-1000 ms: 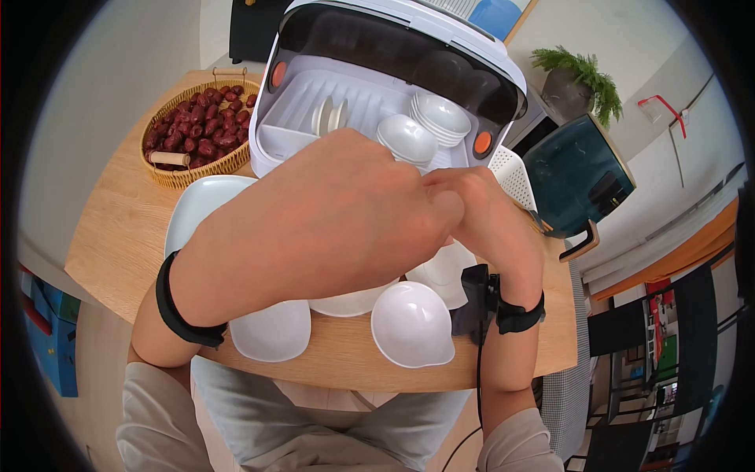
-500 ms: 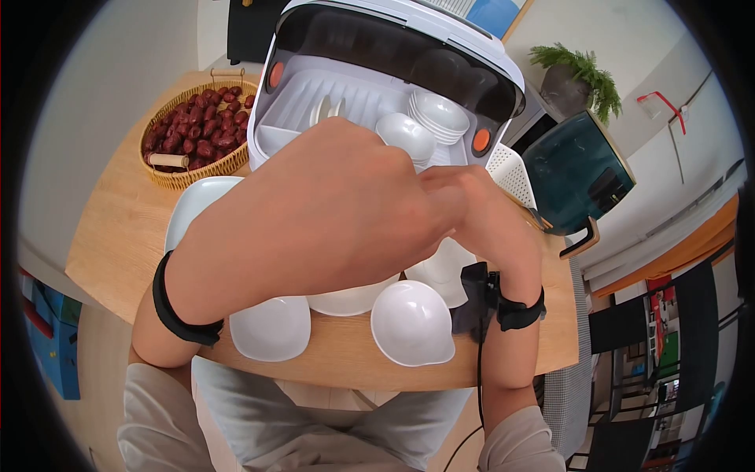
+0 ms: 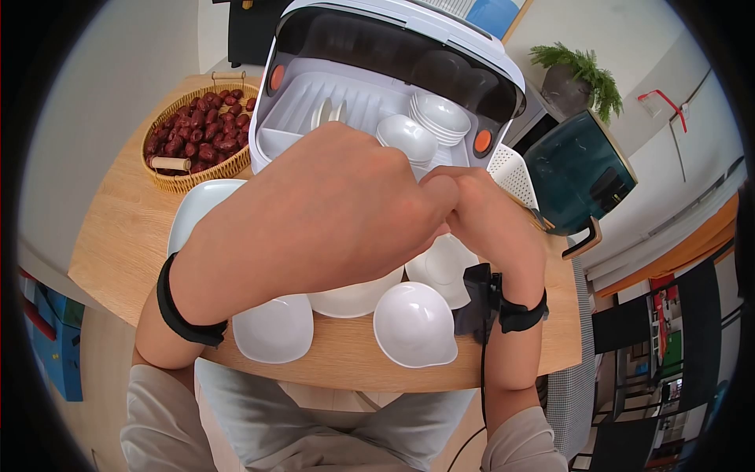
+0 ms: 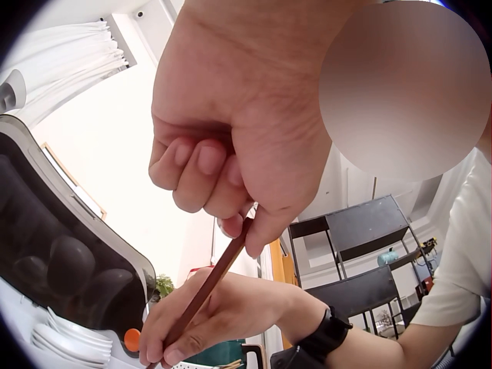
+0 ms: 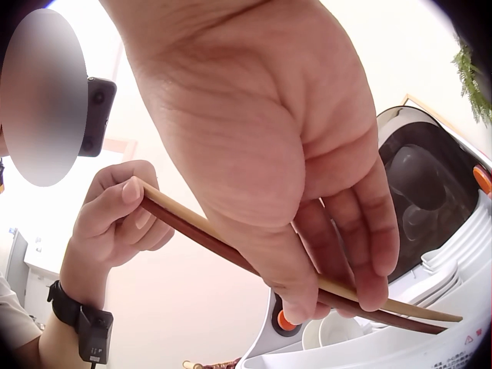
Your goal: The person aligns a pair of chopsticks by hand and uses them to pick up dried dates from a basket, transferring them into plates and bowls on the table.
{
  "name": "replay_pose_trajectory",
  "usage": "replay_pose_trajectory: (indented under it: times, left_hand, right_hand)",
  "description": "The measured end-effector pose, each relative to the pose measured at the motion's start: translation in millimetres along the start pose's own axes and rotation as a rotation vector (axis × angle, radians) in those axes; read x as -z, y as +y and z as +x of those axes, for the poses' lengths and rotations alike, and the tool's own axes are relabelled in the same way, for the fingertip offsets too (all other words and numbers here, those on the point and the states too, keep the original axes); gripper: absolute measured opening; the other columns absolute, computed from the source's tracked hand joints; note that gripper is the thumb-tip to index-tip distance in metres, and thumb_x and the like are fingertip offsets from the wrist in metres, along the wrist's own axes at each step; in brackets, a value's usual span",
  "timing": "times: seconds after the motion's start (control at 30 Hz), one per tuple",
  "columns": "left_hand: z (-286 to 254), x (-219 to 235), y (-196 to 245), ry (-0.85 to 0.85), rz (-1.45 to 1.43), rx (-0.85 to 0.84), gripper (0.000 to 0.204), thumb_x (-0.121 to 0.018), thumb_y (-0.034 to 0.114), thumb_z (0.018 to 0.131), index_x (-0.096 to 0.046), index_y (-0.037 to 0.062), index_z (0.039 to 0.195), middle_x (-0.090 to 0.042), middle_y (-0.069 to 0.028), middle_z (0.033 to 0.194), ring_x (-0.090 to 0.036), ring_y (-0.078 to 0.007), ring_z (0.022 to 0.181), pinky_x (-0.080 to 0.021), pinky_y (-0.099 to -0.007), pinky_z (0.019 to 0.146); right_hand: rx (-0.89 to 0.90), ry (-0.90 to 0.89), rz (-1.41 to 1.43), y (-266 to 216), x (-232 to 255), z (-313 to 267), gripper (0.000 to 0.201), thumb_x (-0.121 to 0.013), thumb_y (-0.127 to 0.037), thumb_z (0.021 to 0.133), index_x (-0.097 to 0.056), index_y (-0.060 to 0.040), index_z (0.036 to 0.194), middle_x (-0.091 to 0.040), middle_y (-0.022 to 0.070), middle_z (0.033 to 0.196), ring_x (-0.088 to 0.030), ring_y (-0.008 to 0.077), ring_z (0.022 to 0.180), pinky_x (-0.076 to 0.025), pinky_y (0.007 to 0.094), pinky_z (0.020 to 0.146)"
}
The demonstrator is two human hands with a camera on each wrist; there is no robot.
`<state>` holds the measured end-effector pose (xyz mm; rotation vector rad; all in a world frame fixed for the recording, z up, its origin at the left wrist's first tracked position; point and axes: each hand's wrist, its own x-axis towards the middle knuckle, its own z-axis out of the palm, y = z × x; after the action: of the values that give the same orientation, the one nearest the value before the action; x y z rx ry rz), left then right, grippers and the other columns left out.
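We hold the sticks [image 5: 196,233] between our left hand [image 3: 314,212] and right hand [image 3: 487,212], above the table [image 3: 118,236].
Our left thumb and fingers pinch one end; our right ones grip them narrowly nearer the tips. Our hands hide them in the head view, while the right wrist view shows one pale and one red-brown length, tips slightly apart; the left wrist view shows mostly the red-brown. On the table we see a spouted bowl [image 3: 414,324], the date basket [image 3: 185,186] and the open dish box [image 3: 271,144]; beyond stands a plant [image 3: 594,82].
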<state>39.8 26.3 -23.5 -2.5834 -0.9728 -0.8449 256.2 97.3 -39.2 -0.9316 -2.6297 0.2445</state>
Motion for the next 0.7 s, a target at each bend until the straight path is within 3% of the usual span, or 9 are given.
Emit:
replay_pose_trajectory:
  times: [0.7]
  left_hand:
    - [0.8,-1.7,0.8,0.014,-0.031,-0.016,0.029,-0.079,0.023,0.081,-0.055,0.0068,0.083,-0.054,-0.0087,0.056,-0.059,-0.0311,0.054,-0.042,-0.0414,0.05]
  right_hand:
    - [-0.04,-0.012,-0.018,-3.2,-0.3,-1.5,0.012,-0.064,0.001,0.084,-0.072,0.0036,0.093,-0.068,0.0186,0.095,-0.065,0.0401,0.089,-0.052,0.0446,0.079]
